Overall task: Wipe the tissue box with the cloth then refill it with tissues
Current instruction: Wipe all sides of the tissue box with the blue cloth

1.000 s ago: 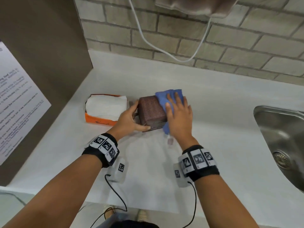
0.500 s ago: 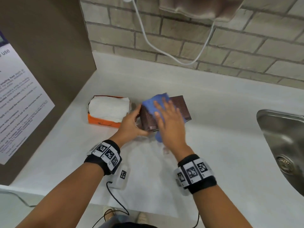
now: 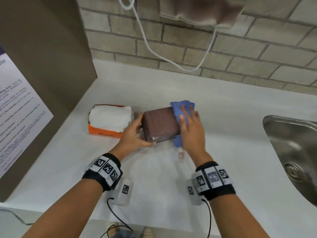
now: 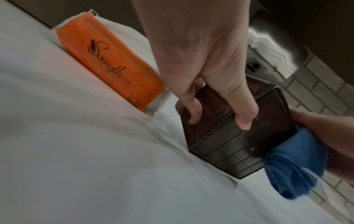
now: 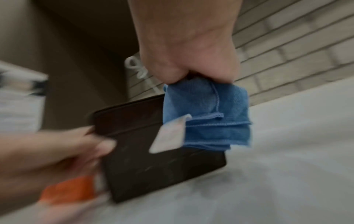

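A dark brown ribbed tissue box (image 3: 160,124) stands on the white counter (image 3: 154,177). My left hand (image 3: 143,130) grips its left end, thumb on the near side and fingers round the far edge, as the left wrist view shows on the tissue box (image 4: 229,136). My right hand (image 3: 188,117) lies flat, its straight fingers pressing a folded blue cloth (image 3: 176,109) on the box's right end. The cloth (image 5: 205,109) hangs down that side, blurred. An opened orange pack of white tissues (image 3: 109,117) lies just left of the box.
A steel sink (image 3: 291,134) is set into the counter at the right. A brown panel with a printed notice (image 3: 17,109) walls off the left. A white cable (image 3: 154,52) loops down the brick wall behind, under a wall-mounted unit (image 3: 200,9).
My right hand swept the cloth across the box top to its left part, then back to the right end. The left hand kept its grip and the box turned slightly.
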